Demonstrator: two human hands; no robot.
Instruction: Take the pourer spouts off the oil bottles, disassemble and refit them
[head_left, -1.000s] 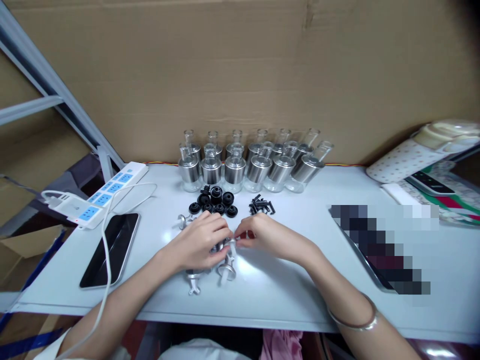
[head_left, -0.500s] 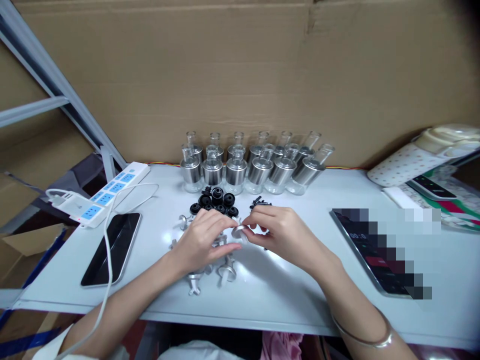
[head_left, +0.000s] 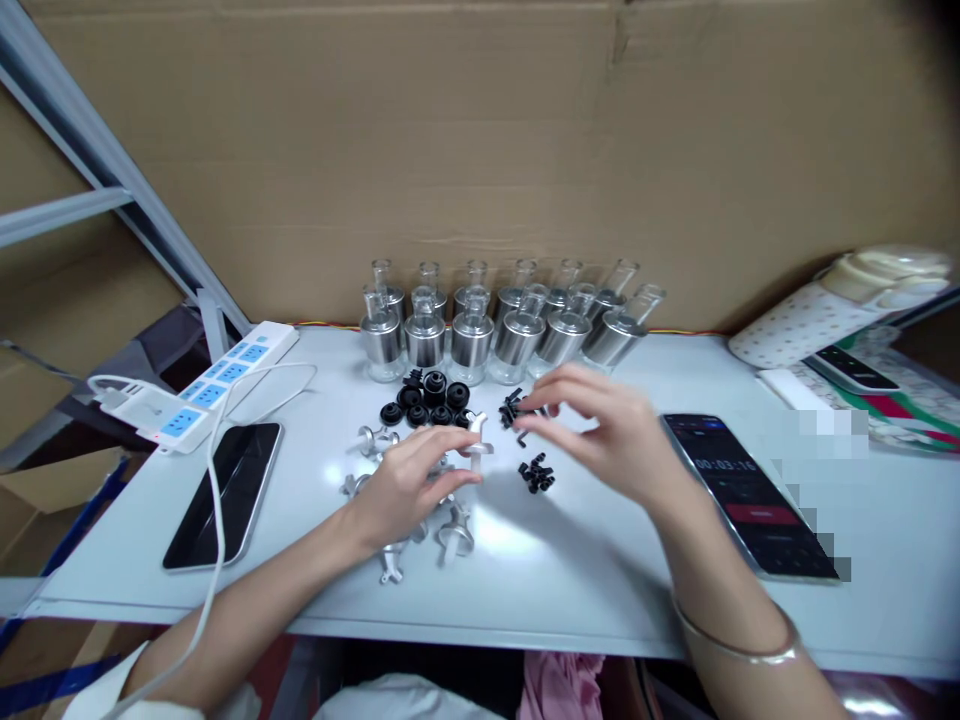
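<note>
My left hand point(head_left: 412, 475) pinches a silver disc-shaped spout piece point(head_left: 480, 450) with a white stem between thumb and fingertips. More silver-and-white spout pieces point(head_left: 455, 535) lie beneath and around this hand, partly hidden by it. My right hand point(head_left: 592, 425) is open, thumb and fingers apart, with its fingertips at a loose pile of small black parts point(head_left: 510, 408); whether they touch any is unclear. Nearer to me is a second cluster of small black parts point(head_left: 537, 473). Several round black ribbed stoppers point(head_left: 435, 388) sit just beyond my left hand.
Two rows of glass bottles with metal bands point(head_left: 472, 340) stand along the cardboard wall point(head_left: 465, 130). A power strip point(head_left: 225, 385) with a white cable and a dark phone point(head_left: 225, 495) are at left. On the right are a phone showing a timer point(head_left: 750, 490) and a dotted flask point(head_left: 802, 325).
My right hand has let go of the spout piece and moved right, its fingers spreading by the black parts. My left hand now holds the piece alone, stem downward.
</note>
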